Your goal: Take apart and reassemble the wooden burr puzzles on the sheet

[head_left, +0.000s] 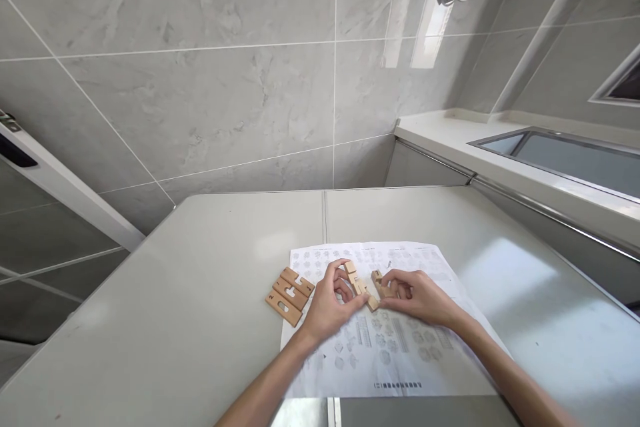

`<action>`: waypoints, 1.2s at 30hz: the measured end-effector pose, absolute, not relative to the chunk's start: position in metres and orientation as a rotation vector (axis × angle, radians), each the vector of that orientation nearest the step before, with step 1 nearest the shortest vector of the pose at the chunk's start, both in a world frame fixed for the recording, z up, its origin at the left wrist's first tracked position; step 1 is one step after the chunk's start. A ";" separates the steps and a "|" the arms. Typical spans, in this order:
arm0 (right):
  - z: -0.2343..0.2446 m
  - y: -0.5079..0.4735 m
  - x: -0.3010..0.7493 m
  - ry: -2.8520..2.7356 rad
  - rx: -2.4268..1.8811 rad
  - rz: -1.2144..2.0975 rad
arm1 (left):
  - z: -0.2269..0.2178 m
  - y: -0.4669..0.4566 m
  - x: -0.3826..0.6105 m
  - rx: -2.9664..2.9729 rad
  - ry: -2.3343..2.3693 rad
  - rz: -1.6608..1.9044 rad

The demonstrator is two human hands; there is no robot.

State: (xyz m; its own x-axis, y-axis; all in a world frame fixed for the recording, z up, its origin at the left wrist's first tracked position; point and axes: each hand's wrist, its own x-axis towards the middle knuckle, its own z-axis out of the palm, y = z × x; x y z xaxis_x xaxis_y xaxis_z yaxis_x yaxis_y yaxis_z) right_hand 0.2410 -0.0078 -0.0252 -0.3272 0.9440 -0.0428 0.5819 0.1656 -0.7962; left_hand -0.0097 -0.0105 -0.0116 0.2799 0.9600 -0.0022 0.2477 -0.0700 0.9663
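Note:
My left hand [333, 297] is closed around a long, light notched wooden puzzle piece [356, 280], fingers at its upper end and thumb near its lower end. Close beside it, my right hand [417, 295] pinches another notched wooden puzzle piece [377, 277], partly hidden by the fingers. Both pieces are above a printed instruction sheet [345, 373] with rows of small diagrams. To the left of my left hand, several darker wooden pieces [285, 310] with cut-outs and numbers lie side by side, overlapping the sheet's left edge.
The pale table [215, 280] has a seam [325, 217] running away from me. A grey tiled wall [225, 100] rises behind it. At right stands a white counter [435, 128] with a sink [565, 153]; a white-framed door [75, 187] is at left.

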 end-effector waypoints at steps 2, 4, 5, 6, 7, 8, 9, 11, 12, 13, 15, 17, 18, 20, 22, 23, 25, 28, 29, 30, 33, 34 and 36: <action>-0.026 -0.005 0.245 -1.841 -1.409 1.035 | -0.009 -0.011 -0.010 1.536 1.165 0.876; -0.026 -0.003 0.247 -1.704 -1.345 1.074 | -0.006 -0.012 -0.010 1.531 1.171 0.852; -0.026 -0.003 0.248 -1.642 -1.317 1.102 | -0.004 -0.013 -0.010 1.529 1.174 0.840; -0.025 -0.003 0.248 -1.589 -1.300 1.133 | -0.003 -0.013 -0.010 1.528 1.176 0.832; -0.025 -0.003 0.248 -1.550 -1.290 1.161 | -0.003 -0.014 -0.010 1.528 1.179 0.829; -0.024 -0.004 0.247 -1.523 -1.282 1.187 | -0.003 -0.014 -0.010 1.529 1.181 0.828; -0.023 -0.005 0.246 -1.504 -1.269 1.215 | -0.003 -0.014 -0.010 1.532 1.182 0.827; -0.021 -0.007 0.244 -1.484 -1.224 1.274 | -0.003 -0.014 -0.010 1.549 1.184 0.824; -0.020 -0.008 0.243 -1.480 -1.201 1.302 | -0.003 -0.014 -0.009 1.559 1.184 0.821; -0.019 -0.009 0.241 -1.478 -1.181 1.328 | -0.003 -0.014 -0.009 1.570 1.182 0.817; -0.017 -0.011 0.236 -1.480 -1.157 1.374 | -0.003 -0.013 -0.009 1.588 1.173 0.810; -0.017 -0.013 0.231 -1.485 -1.137 1.425 | -0.003 -0.013 -0.009 1.595 1.163 0.800; -0.018 -0.014 0.229 -1.482 -1.124 1.453 | -0.003 -0.013 -0.009 1.596 1.156 0.791; -0.020 -0.015 0.224 -1.469 -1.094 1.499 | -0.003 -0.014 -0.009 1.594 1.143 0.777; -0.024 -0.015 0.222 -1.462 -1.065 1.524 | -0.002 -0.014 -0.010 1.593 1.122 0.765; -0.025 -0.014 0.221 -1.465 -1.054 1.528 | -0.002 -0.014 -0.010 1.594 1.112 0.762; -0.029 -0.013 0.221 -1.479 -1.040 1.525 | -0.002 -0.014 -0.010 1.601 1.095 0.759; -0.031 -0.013 0.221 -1.497 -1.051 1.503 | -0.001 -0.014 -0.010 1.607 1.072 0.754; -0.031 -0.013 0.221 -1.504 -1.064 1.493 | -0.001 -0.015 -0.010 1.607 1.068 0.749; -0.031 -0.013 0.221 -1.514 -1.077 1.483 | 0.000 -0.015 -0.010 1.607 1.067 0.745; -0.029 -0.015 0.219 -1.554 -1.116 1.437 | 0.002 -0.018 -0.010 1.609 1.070 0.733; -0.028 -0.015 0.219 -1.563 -1.127 1.417 | 0.003 -0.019 -0.009 1.609 1.067 0.731; -0.026 -0.017 0.217 -1.569 -1.147 1.375 | 0.004 -0.020 -0.009 1.611 1.054 0.729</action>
